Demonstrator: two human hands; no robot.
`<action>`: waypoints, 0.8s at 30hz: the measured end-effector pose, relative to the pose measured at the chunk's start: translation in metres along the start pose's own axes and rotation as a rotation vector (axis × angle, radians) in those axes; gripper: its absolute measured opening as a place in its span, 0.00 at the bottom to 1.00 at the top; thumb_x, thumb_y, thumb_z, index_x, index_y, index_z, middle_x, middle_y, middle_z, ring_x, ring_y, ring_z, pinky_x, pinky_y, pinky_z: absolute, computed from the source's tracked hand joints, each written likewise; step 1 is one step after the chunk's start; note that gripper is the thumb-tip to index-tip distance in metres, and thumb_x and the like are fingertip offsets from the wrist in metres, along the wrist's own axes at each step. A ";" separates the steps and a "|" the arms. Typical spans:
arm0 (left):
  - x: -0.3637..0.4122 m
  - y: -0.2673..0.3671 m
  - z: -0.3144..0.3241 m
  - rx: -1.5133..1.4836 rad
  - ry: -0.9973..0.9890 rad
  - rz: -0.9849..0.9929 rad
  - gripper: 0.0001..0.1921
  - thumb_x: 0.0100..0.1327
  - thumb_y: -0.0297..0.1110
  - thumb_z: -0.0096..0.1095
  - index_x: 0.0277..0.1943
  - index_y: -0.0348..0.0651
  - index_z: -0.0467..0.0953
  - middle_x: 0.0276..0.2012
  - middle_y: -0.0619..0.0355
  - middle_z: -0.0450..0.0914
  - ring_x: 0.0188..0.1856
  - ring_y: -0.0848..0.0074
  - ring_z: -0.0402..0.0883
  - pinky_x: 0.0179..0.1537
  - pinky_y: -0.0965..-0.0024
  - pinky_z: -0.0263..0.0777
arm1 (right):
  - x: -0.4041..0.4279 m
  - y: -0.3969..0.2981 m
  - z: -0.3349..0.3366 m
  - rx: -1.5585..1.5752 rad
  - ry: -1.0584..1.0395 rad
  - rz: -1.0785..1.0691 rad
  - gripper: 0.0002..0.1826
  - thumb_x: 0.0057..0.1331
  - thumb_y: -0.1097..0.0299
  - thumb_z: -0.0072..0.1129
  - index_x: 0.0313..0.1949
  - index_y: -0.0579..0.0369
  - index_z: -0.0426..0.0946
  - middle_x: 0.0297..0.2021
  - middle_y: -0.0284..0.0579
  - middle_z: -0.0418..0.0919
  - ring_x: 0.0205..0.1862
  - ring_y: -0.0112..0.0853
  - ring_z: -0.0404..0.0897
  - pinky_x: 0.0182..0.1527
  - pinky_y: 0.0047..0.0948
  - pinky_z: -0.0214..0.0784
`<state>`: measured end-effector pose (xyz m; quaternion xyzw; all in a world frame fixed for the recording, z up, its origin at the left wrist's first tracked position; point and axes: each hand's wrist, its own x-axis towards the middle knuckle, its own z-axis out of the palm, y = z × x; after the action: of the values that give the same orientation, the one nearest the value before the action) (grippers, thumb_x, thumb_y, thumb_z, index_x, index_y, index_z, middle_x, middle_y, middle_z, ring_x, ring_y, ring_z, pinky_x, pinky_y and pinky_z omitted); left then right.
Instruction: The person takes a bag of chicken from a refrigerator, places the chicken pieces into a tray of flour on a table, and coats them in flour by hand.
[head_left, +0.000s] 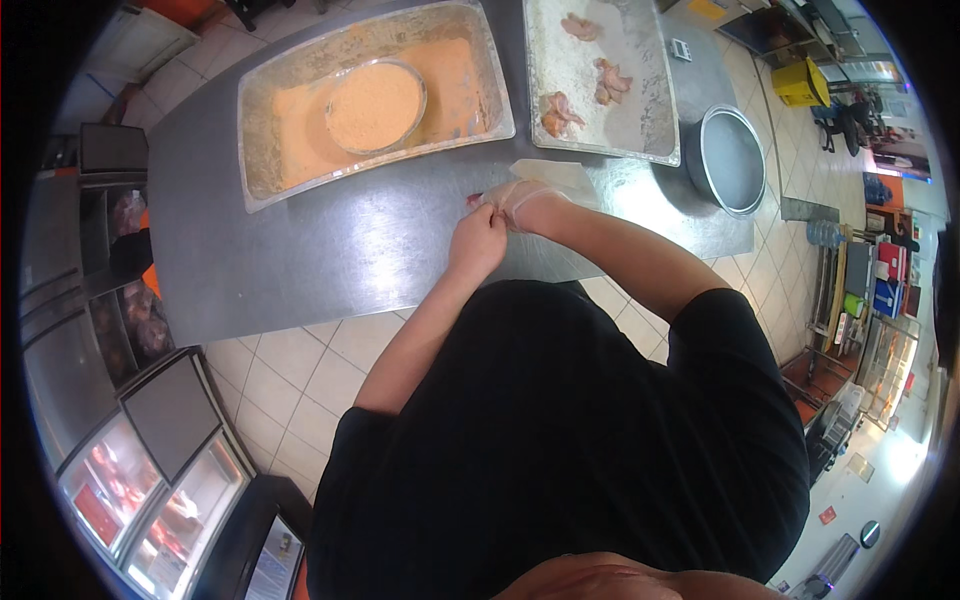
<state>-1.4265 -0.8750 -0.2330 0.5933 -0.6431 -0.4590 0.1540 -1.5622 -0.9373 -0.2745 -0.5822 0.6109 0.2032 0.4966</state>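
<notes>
My bare left hand (478, 241) pinches a clear disposable plastic glove (517, 196) near its cuff. Inside that glove is my right hand (534, 206), held just above the steel table (345, 247); its fingers are largely hidden. A small red spot shows beside the gloved fingers, too small to tell what it is. Flat on the table, just beyond the right hand, lies a pale translucent plastic piece (559, 174). Ahead to the left stands a metal pan (251, 135) of orange breading, with a round sieve or bowl (375, 105) heaped with the same crumbs inside.
Several raw chicken pieces (613, 81) lie in white flour in a second pan (664, 112). A round metal bowl (731, 161) sits near the table's right edge, below a small white device (681, 49). Leftward, someone's dark sleeve (131, 255) shows by refrigerated cabinets (172, 420).
</notes>
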 end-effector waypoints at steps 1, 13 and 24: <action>0.000 0.001 0.000 0.006 -0.007 0.003 0.14 0.71 0.36 0.51 0.37 0.34 0.78 0.32 0.41 0.84 0.39 0.48 0.84 0.42 0.51 0.74 | 0.001 0.002 0.001 0.116 -0.009 -0.051 0.15 0.67 0.53 0.60 0.50 0.38 0.83 0.45 0.41 0.86 0.46 0.43 0.83 0.51 0.46 0.73; 0.006 -0.010 -0.018 -0.193 -0.005 -0.095 0.15 0.70 0.37 0.50 0.37 0.33 0.78 0.32 0.41 0.84 0.38 0.47 0.84 0.42 0.52 0.74 | -0.171 0.004 -0.079 0.019 0.504 -0.201 0.15 0.68 0.65 0.62 0.49 0.60 0.79 0.43 0.50 0.86 0.48 0.40 0.85 0.52 0.33 0.76; 0.021 0.010 -0.048 -0.188 0.048 -0.168 0.14 0.71 0.36 0.52 0.32 0.35 0.78 0.25 0.53 0.82 0.29 0.69 0.79 0.35 0.65 0.70 | -0.152 0.079 -0.096 1.727 0.195 -0.735 0.30 0.63 0.69 0.70 0.64 0.53 0.72 0.57 0.32 0.77 0.52 0.18 0.73 0.49 0.19 0.63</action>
<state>-1.4020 -0.9144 -0.2072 0.6390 -0.5412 -0.5143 0.1852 -1.6961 -0.9204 -0.1316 -0.1835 0.3674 -0.5386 0.7357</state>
